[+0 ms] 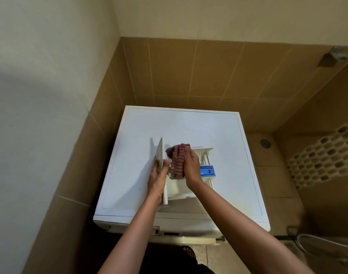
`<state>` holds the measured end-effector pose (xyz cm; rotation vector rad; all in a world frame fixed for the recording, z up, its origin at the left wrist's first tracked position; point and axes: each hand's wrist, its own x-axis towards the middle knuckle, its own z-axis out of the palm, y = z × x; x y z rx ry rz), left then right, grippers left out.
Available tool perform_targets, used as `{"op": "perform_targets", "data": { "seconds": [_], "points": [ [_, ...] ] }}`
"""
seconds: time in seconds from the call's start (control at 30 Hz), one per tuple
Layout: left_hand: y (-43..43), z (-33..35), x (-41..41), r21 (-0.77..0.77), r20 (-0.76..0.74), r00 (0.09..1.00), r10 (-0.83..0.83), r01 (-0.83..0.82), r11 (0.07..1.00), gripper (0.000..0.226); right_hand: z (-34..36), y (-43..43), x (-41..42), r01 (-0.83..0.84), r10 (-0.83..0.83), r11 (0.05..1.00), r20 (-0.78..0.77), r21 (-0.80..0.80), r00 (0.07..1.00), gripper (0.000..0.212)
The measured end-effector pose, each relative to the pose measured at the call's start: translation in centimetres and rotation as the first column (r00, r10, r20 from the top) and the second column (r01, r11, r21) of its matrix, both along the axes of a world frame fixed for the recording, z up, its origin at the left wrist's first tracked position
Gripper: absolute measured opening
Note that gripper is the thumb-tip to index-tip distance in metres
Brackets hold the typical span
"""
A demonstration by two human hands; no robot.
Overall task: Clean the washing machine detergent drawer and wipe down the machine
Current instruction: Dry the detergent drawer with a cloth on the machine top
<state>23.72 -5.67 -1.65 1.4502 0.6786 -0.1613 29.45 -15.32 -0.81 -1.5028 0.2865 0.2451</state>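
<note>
my left grip (158,180) is closed round the front panel of the white plastic detergent drawer (179,191), thumb on the near face and fingers behind it. i hold it there so the drawer cannot slide or tip while the other side works. the drawer is out of its slot and lies under both grips on the flat top of the white washing machine (179,125), which gives it a firm base at a good height.

my right grip (191,167) is wrapped over a bunched maroon-and-pink striped cloth (177,161) and presses it down into the compartment just beside my left grip. the cloth is bunched, i judge, so that it fills the compartment and reaches the walls. i cannot see the bottom of that compartment under the cloth.

just to the right of my right grip sits the blue plastic insert (207,171) in its own compartment, not touched by the cloth. i take the drawer wiping to be under way, with the far compartments and the machine's own surfaces not yet done.
</note>
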Motion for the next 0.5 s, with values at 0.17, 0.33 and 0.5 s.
{"op": "perform_targets", "data": {
  "seconds": [0.17, 0.33, 0.5],
  "points": [
    [1.5, -0.9, 0.3, -0.037, -0.039, 0.999, 0.014, -0.016, 0.999, 0.073, 1.3, 3.6, 0.8, -0.084, 0.143, 0.948, -0.174, 0.308, 0.974, 0.047],
    [1.5, 0.7, 0.5, -0.261, 0.085, 0.993, 0.082, -0.058, 0.964, 0.047, 2.8, 3.0, -1.6, -0.240, 0.282, 0.904, -0.070, 0.355, 0.957, 0.038],
    [2.6, 2.5, 1.8, -0.544, 0.139, 0.956, 0.257, -0.143, 0.827, 0.062, 3.7, -0.1, -5.7, -0.500, 0.508, 0.861, 0.137, -0.090, 0.850, 0.032]
  ]
}}
